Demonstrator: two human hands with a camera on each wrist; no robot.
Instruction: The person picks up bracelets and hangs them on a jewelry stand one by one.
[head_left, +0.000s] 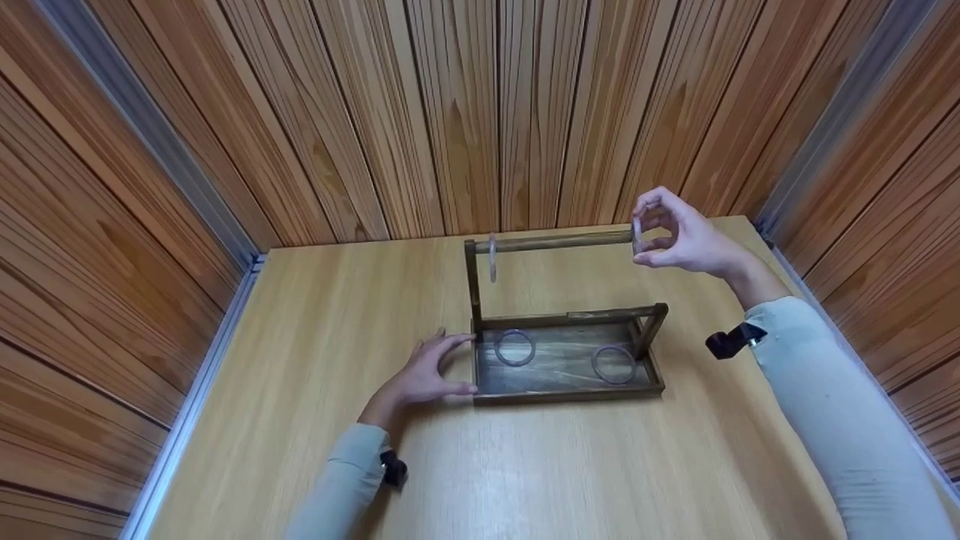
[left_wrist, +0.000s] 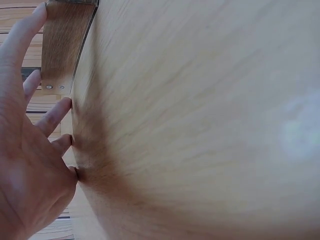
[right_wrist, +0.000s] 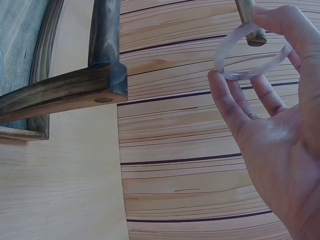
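Wood-plank walls (head_left: 472,112) closed in the back and both sides of the pale wooden tabletop (head_left: 337,315), whose far edge ran close behind the dark wooden bangle stand (head_left: 474,289); open room lay to the stand's left and in front. The right hand (head_left: 694,241) was raised at the free end of the upper bar (head_left: 559,241), thumb and fingers curled to pinch a translucent bangle (head_left: 637,235); the bar's tip showed within that ring's outline in the right wrist view. The left hand (head_left: 429,373) gripped nothing, its fingers spread, thumb and forefinger at the left end of the stand's tray (head_left: 570,397). Inside lay two flat bangles (head_left: 514,365), one leftward, one rightward, while a hanging bangle (head_left: 492,262) circled the upper bar near its left post
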